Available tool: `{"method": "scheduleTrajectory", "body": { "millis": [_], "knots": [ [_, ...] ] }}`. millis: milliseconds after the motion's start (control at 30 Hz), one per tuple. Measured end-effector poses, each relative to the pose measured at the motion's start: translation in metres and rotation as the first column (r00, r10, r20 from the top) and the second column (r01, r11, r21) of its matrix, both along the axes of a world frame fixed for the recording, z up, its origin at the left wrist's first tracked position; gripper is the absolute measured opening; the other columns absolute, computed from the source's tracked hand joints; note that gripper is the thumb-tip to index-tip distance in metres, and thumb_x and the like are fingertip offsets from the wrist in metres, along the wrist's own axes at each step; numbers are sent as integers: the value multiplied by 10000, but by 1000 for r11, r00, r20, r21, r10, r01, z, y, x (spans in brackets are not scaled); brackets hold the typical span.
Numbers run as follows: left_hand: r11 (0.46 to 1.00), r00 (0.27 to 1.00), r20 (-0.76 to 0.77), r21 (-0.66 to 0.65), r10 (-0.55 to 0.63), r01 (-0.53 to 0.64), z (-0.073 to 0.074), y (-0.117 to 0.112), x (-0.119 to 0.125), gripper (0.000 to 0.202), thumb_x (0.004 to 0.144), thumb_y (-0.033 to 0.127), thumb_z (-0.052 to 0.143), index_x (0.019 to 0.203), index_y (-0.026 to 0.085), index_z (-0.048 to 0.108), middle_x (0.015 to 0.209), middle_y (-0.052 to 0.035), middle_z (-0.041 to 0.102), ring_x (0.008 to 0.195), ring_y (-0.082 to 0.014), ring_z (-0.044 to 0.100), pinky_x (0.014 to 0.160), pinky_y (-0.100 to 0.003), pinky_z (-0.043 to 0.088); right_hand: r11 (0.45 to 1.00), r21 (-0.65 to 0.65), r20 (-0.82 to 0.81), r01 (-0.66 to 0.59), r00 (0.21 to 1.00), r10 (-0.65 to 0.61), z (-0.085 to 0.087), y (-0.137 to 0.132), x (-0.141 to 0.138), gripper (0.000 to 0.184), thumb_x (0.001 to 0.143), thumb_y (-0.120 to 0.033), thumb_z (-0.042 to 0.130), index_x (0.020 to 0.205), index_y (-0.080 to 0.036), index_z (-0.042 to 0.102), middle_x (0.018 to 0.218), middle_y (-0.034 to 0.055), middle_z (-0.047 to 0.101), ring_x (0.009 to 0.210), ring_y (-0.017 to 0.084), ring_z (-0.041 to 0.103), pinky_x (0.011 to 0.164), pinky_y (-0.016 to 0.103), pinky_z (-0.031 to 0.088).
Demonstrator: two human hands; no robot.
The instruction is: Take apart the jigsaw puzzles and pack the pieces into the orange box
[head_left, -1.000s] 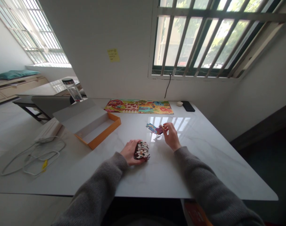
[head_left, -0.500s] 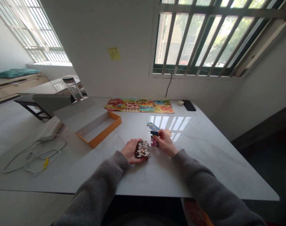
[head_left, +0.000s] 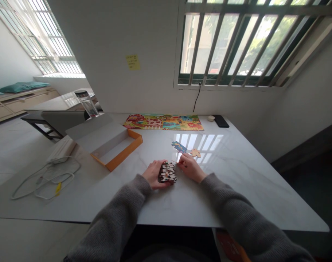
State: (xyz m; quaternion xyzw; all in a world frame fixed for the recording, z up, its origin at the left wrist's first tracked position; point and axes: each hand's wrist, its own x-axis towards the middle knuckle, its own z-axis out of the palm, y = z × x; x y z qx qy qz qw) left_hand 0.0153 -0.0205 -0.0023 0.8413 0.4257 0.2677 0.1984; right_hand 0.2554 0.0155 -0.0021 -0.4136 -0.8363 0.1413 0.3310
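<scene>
While the left hand [head_left: 154,174] cups jigsaw pieces [head_left: 167,173], the right hand [head_left: 190,168] lies beside.

A brown, white-flecked stack of jigsaw pieces [head_left: 167,173] sits gripped in the left hand [head_left: 154,174]; a blue piece [head_left: 179,147] and a tan piece [head_left: 195,153] lie flat beyond the right hand [head_left: 189,168].

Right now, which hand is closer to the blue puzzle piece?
Right. The right hand is just in front of the blue puzzle piece; the left hand is farther away, on the stack of puzzle pieces.
</scene>
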Motion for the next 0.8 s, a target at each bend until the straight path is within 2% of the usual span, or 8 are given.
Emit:
{"method": "scheduleTrajectory", "body": {
  "millis": [67,133,200,267,400,600,733,800],
  "knots": [
    [1000,1000,-1,4,-8,8,0,0,0,856,595,475,800,1316,184,443,1202,-128,594,1094,-333,548,984,-480,446,992,-122,-66,40,997,-49,-1,-1,-2,134,859,-252,547,742,-222,487,757,30,561,742,198,532,692,329,453],
    [1000,1000,-2,2,-11,11,1,1,0,861,590,484,801,1315,184,447,1202,-128,597,1092,-333,553,981,-478,449,954,-296,-212,54,970,-121,0,0,-3,140,880,-332,536,798,-223,504,726,17,583,690,186,556,655,319,461],
    [1000,1000,0,1,-4,4,1,1,0,862,584,493,802,1311,186,454,1201,-126,600,1091,-334,555,981,-477,448,895,-447,-381,5,904,-195,2,1,-2,209,896,-418,515,872,-211,538,756,26,629,687,180,592,649,316,478],
    [1000,1000,7,6,1,-1,2,1,0,863,582,505,798,1305,174,462,1200,-132,601,1089,-336,556,981,-481,446,857,-511,-505,-58,828,-244,4,4,1,315,890,-496,516,892,-187,581,792,44,656,714,175,609,679,318,489],
    [1000,1000,23,16,4,-5,0,1,0,875,595,518,786,1323,161,456,1211,-140,597,1099,-341,554,987,-482,439,827,-528,-630,-194,743,-227,9,-2,3,433,873,-580,538,807,-161,628,733,41,634,697,158,578,691,312,477],
    [1000,1000,-13,1,-2,2,-4,2,-3,990,573,494,807,1408,191,370,1254,-135,567,1116,-347,537,993,-494,429,784,-499,-588,-370,809,7,31,-35,-5,371,871,-533,607,770,-178,576,620,-12,549,582,118,486,580,269,396],
    [999,999,-14,1,-34,34,-4,3,-6,1040,551,456,830,1431,202,337,1270,-123,548,1134,-336,520,1016,-494,416,729,-514,-612,-453,788,59,39,-51,-9,349,864,-526,627,831,-201,503,614,-51,492,543,99,445,545,249,366],
    [998,998,-5,-8,-56,56,-4,3,-8,1046,547,446,832,1433,202,333,1273,-119,541,1137,-330,519,1020,-487,416,734,-507,-586,-453,805,92,39,-55,-10,324,876,-497,618,822,-200,499,644,-45,491,554,96,435,543,245,361]
  ]
}}
